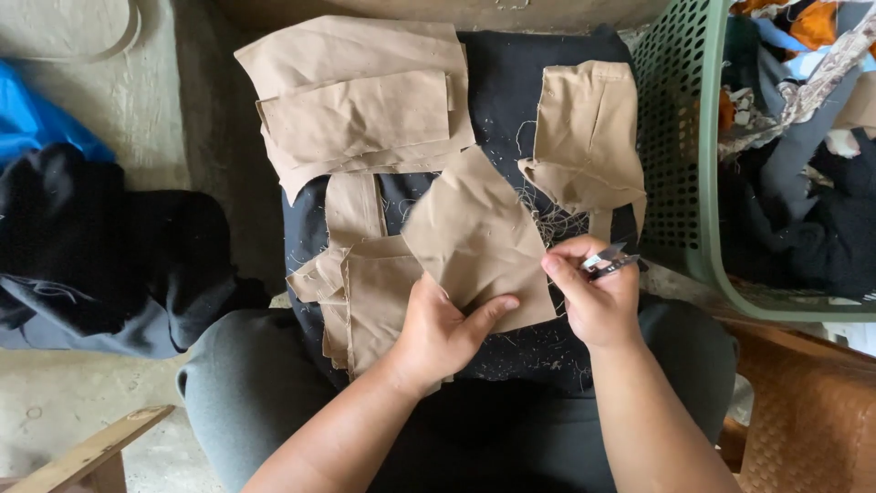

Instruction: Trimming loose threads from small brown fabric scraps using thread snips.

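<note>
Fingers (485, 309) of the left hand (438, 333) pinched on the near edge of a tan fabric piece (474, 239), thumb on top, pressing it flat against the dark cloth (511, 100) spread over the lap; fingers of the right hand (598, 301) clenched around a small pair of metal thread snips (610, 260), blades pointing right, just beside the right edge of that same piece. By the look of it, a trimming step: loose threads being clipped from the cut edge, with a tangle of pale thread ends (557, 219) lying just beyond. Next move likely calling for the piece held taut and the blades brought close to the edge without nicking the weave. Further tan pieces laid about on the dark cloth: a stacked pair far left (356, 100), one far right (589, 132), smaller ones near left (356, 283). No desk here, only the lap and grey trousers (237, 393). Green perforated plastic basket (684, 137) of mixed scraps at right, dark clothes heaped (100, 256) on the concrete floor (55, 402) at left, blue material (36, 119) beyond, a wooden strip (91, 452) at near left.
</note>
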